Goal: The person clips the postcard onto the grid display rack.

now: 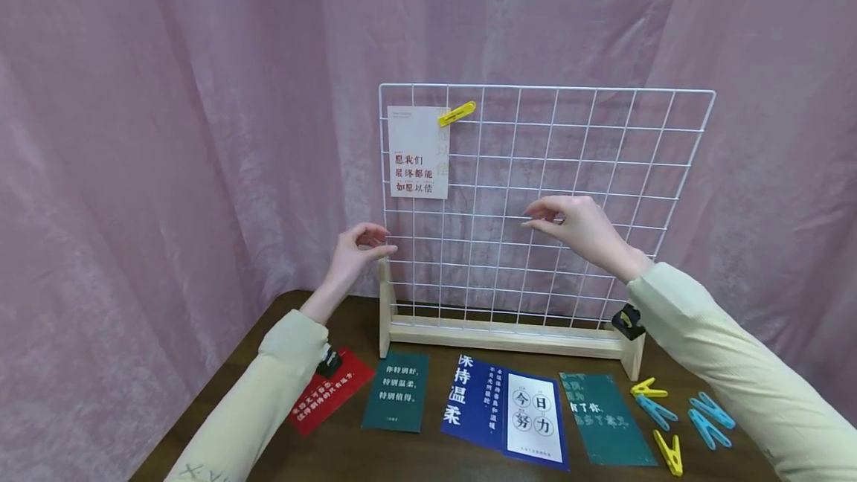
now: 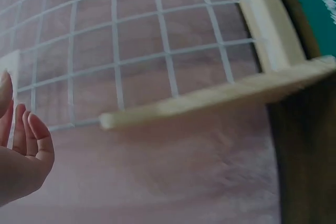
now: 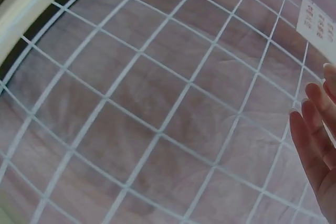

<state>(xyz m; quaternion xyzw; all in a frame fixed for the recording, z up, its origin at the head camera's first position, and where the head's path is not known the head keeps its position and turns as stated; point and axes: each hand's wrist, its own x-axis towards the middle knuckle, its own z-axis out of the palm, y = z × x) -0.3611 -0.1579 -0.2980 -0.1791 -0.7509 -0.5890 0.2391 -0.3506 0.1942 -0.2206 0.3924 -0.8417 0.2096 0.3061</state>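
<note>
The left hand is at the lower left edge of the white wire grid panel, the right hand before its middle — both empty, fingers loosely bent. Above them, a white paper card with dark red lettering hangs at the grid's upper left, a yellow plastic clip across its upper right edge. The work looks barely begun — one card is up; a red paper card, two dark green paper cards and blue printed cards lie unclipped on the brown worktop, near loose yellow and light-blue clips.
</note>
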